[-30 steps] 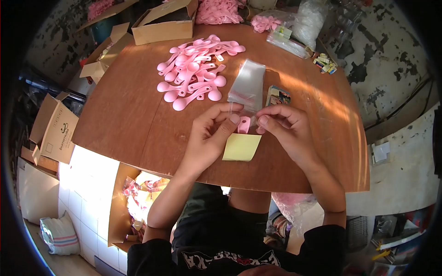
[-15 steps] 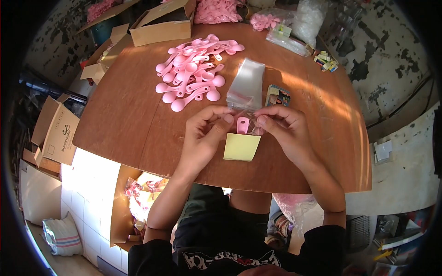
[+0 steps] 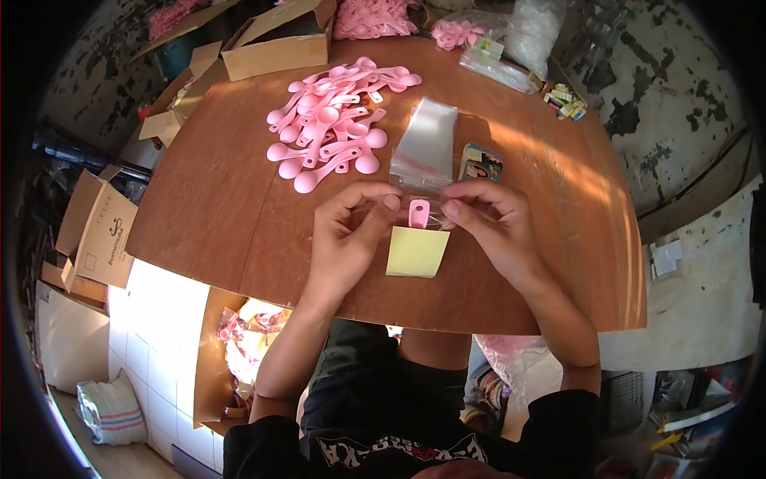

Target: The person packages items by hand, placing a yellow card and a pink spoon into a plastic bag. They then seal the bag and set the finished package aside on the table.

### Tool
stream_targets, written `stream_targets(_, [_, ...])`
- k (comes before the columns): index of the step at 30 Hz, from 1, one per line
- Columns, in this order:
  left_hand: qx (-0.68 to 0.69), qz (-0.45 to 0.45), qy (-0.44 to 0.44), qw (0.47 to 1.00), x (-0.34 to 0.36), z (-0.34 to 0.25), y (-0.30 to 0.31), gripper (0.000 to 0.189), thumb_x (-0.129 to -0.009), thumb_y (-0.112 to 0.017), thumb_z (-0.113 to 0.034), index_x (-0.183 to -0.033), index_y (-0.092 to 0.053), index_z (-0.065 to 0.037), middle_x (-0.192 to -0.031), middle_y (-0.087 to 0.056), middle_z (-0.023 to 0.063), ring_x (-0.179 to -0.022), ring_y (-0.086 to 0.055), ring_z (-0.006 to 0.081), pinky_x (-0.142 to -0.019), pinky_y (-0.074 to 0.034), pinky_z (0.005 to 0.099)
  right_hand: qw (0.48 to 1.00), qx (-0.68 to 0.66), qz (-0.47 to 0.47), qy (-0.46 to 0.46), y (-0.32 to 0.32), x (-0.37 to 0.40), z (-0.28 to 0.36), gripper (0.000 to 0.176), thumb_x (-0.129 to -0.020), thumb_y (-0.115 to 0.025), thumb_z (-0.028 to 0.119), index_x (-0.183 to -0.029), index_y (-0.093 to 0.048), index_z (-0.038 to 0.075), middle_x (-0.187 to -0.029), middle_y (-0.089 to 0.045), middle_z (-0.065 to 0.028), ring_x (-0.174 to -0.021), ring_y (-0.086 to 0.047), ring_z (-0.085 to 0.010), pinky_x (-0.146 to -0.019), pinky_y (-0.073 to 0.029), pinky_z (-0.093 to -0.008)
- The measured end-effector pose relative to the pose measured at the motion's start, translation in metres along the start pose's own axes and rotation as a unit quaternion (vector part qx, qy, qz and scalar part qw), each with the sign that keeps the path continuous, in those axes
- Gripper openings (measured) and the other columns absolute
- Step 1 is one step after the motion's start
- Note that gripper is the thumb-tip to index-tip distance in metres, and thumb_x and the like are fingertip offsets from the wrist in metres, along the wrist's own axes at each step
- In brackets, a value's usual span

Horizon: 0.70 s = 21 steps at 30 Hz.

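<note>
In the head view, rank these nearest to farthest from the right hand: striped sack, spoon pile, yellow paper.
From the right hand:
1. Yellow paper: just to its left, slightly lower.
2. Spoon pile: upper left.
3. Striped sack: far lower left.

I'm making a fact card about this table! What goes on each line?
Left hand: pinches one side of a clear bag
Right hand: pinches the other side
Between hands: pink handle with a hole; on its near side, yellow paper
Beyond hands: stack of clear bags
Left of stack: pile of pink spoons
Right of stack: printed cards
</note>
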<state>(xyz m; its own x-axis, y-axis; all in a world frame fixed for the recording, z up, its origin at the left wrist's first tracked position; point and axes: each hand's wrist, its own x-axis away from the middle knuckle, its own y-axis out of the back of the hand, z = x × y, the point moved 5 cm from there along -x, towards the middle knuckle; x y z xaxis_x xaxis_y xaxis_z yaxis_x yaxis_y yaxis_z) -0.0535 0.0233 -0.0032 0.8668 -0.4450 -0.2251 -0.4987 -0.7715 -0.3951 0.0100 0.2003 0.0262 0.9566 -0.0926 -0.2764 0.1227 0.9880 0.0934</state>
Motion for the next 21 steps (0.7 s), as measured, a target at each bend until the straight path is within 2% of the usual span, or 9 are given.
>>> stream_targets(2, [-0.094,-0.010,-0.073,0.993,0.000,-0.002,0.003,0.016,-0.094,-0.063,-0.008,-0.106,-0.065,0.003,-0.092,-0.069,0.0050,-0.081,-0.063,0.0067,-0.071,-0.051,0.0213,1.000,-0.004,0.000,0.004,0.002,0.000,-0.005,0.018,-0.091,-0.066,0.004,-0.107,-0.066,-0.004,-0.099,-0.068,-0.0089,-0.088,-0.066,-0.0135,-0.080,-0.056,-0.0255])
stream_targets(5, [-0.141,-0.029,-0.054,0.988,0.002,-0.004,0.004,0.015,-0.094,-0.064,-0.008,-0.104,-0.068,0.002,-0.089,-0.070,0.0034,-0.079,-0.062,0.0048,-0.070,-0.048,0.0197,1.000,-0.012,-0.008,0.009,0.003,0.001,-0.009,0.017,-0.091,-0.067,0.005,-0.105,-0.067,-0.004,-0.099,-0.069,-0.0088,-0.088,-0.066,-0.0135,-0.080,-0.056,-0.0258])
stream_targets(12, [-0.131,-0.032,-0.068,0.988,0.003,-0.009,0.005,0.018,-0.093,-0.064,-0.005,-0.109,-0.068,0.002,-0.093,-0.071,0.0046,-0.084,-0.062,0.0065,-0.073,-0.049,0.0211,0.998,-0.051,0.004,-0.020,0.003,0.001,-0.015,0.018,-0.092,-0.065,0.006,-0.107,-0.067,-0.004,-0.102,-0.069,-0.0100,-0.087,-0.067,-0.0136,-0.081,-0.056,-0.0268])
stream_targets(21, [-0.167,0.006,-0.069,0.984,0.003,-0.011,0.007,0.017,-0.094,-0.056,0.002,-0.103,-0.071,0.001,-0.097,-0.072,0.0069,-0.086,-0.063,0.0089,-0.076,-0.049,0.0224,0.998,-0.022,0.050,0.034,0.004,0.000,-0.015,0.015,-0.089,-0.059,-0.006,-0.099,-0.071,-0.003,-0.100,-0.067,-0.0086,-0.093,-0.065,-0.0143,-0.085,-0.053,-0.0267])
